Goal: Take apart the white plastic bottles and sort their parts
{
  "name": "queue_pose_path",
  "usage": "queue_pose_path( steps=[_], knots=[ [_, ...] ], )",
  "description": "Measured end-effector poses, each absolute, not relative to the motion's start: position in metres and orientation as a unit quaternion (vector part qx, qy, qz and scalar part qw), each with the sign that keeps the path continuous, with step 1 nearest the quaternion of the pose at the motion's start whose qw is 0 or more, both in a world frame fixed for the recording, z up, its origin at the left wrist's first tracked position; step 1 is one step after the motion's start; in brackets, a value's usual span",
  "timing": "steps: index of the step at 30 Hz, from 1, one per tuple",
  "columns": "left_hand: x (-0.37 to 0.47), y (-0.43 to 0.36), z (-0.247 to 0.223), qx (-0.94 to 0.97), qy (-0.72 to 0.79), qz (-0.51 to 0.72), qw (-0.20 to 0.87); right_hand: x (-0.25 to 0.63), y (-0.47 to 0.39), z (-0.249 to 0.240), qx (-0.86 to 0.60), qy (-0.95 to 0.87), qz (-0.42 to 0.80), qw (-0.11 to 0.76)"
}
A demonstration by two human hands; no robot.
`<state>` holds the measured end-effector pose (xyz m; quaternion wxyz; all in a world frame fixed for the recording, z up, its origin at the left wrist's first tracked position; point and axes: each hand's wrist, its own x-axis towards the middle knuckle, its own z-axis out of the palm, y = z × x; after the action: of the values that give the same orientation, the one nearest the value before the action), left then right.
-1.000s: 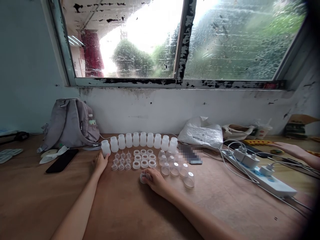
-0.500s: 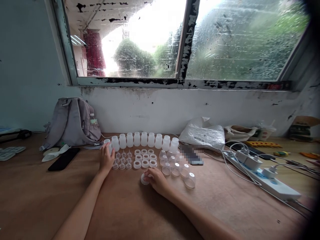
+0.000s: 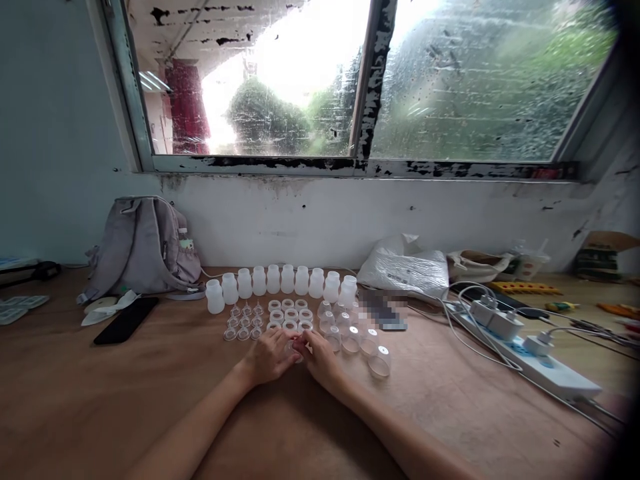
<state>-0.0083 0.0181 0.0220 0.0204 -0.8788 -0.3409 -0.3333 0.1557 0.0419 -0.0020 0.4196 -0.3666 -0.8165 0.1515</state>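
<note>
My left hand (image 3: 273, 355) and my right hand (image 3: 319, 355) meet over the front middle of the table, fingers closed round a small clear piece (image 3: 295, 351) that they partly cover. Just behind them are rows of white rings (image 3: 287, 315), the nearest ones partly hidden by my fingers. Clear nipples (image 3: 244, 321) stand in rows to the left of the rings. To the right are clear domed caps (image 3: 379, 362). Several frosted white bottles (image 3: 273, 279) form a curved line at the back.
A grey backpack (image 3: 143, 247) and a black phone (image 3: 126, 321) are on the left. A silver bag (image 3: 410, 270) lies at the back right, near a white power strip (image 3: 545, 363) with plugs and cables. Behind the table is a wall with a window.
My left hand has left the leftmost bottle and come right and nearer, to join my right hand at the small piece. My right hand has shifted only slightly.
</note>
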Motion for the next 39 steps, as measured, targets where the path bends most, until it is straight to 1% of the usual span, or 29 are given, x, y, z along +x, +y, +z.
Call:
queue_pose_path(
  steps=[5, 10, 14, 20, 24, 28, 35, 39],
  knots=[
    [-0.011, 0.019, 0.020, -0.863, -0.371, -0.343, -0.025, 0.153, 0.041, -0.006, -0.356, -0.825, 0.171, 0.405],
    [-0.012, 0.022, 0.017, -0.857, -0.387, -0.339, -0.033, 0.152, 0.043, -0.012, -0.321, -0.841, 0.181, 0.396],
    [-0.016, 0.025, 0.017, -0.856, -0.386, -0.342, -0.039, 0.154, 0.043, -0.011, -0.308, -0.841, 0.187, 0.404],
    [-0.022, 0.027, 0.016, -0.851, -0.392, -0.345, -0.059, 0.156, 0.040, 0.000, -0.352, -0.809, 0.196, 0.428],
    [-0.022, 0.025, 0.017, -0.857, -0.391, -0.329, -0.064, 0.154, 0.040, -0.003, -0.367, -0.801, 0.186, 0.434],
    [-0.021, 0.025, 0.018, -0.863, -0.389, -0.321, -0.036, 0.152, 0.040, -0.010, -0.359, -0.801, 0.175, 0.446],
    [-0.021, 0.028, 0.013, -0.861, -0.372, -0.339, 0.067, 0.149, 0.038, -0.006, -0.315, -0.812, 0.154, 0.468],
    [-0.026, 0.028, 0.015, -0.846, -0.378, -0.360, 0.112, 0.149, 0.035, -0.005, -0.317, -0.810, 0.140, 0.474]
  ],
)
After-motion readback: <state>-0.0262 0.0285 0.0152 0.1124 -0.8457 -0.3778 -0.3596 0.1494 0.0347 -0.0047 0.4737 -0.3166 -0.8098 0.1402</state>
